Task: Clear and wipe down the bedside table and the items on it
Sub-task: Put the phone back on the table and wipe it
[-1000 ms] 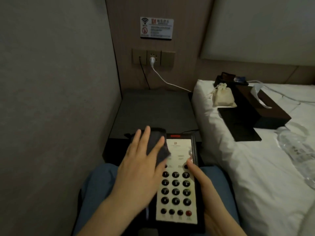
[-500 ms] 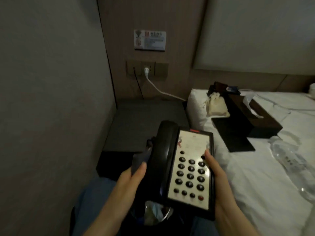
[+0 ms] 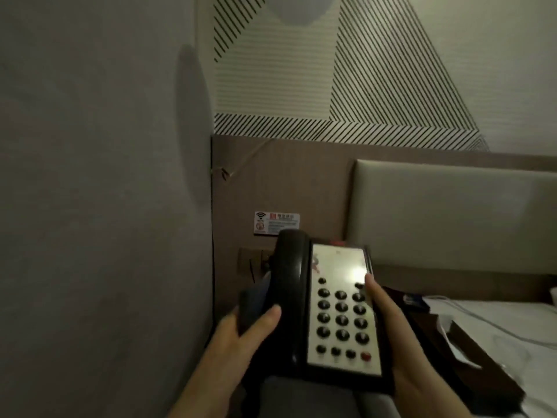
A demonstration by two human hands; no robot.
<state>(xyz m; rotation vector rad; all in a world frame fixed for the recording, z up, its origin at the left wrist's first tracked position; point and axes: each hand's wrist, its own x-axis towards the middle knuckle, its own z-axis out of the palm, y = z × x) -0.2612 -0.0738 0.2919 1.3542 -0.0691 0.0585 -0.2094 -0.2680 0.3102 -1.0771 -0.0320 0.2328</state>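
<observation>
Phone (image 3: 328,312) is up off the table, held in the air in front of the wall, both hands on it. Right hand (image 3: 401,351) cups the right edge, thumb laid across the keypad beside the buttons. Left hand (image 3: 241,342) is closed on the handset side, thumb pressed on the black receiver, with a dark cloth (image 3: 250,300) bunched between palm and phone (how the fingers behind it sit, I cannot tell). The table itself is hidden below the phone from here. Over on the bed (image 3: 512,321), a dark tissue box (image 3: 452,354) lies just to the right of the phone.

Risks now, as I read it: the receiver only rests in its cradle, so tilting the base further while wiping could tip it loose and let it swing down on its cord. The thumb on the keypad could mash buttons. A cord may still run to the wall sockets (image 3: 253,260), and lifting higher could yank it taut.
</observation>
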